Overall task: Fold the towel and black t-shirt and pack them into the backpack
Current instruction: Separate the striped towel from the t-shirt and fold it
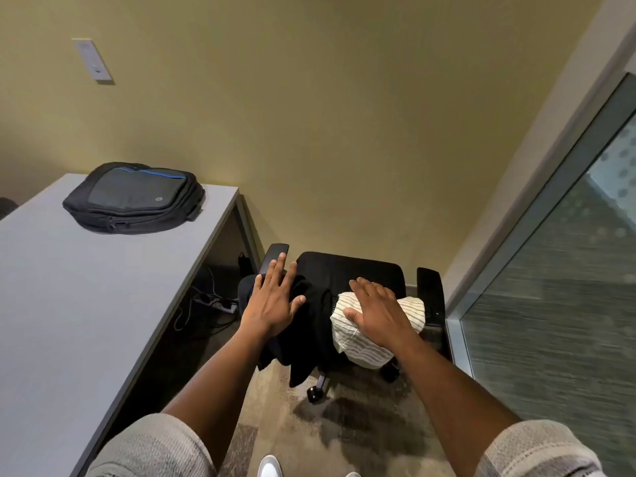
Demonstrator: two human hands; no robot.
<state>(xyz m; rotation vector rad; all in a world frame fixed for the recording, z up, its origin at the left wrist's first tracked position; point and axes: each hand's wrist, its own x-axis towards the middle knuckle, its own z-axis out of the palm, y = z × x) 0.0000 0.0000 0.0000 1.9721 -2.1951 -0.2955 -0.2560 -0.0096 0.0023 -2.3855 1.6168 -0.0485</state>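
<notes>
Your left hand lies flat with fingers straight on the black t-shirt, which is heaped on the chair and hangs over its front edge. Your right hand rests with relaxed fingers on the striped towel, bunched just beside the shirt. Well apart, the backpack lies closed on the grey worktop.
</notes>
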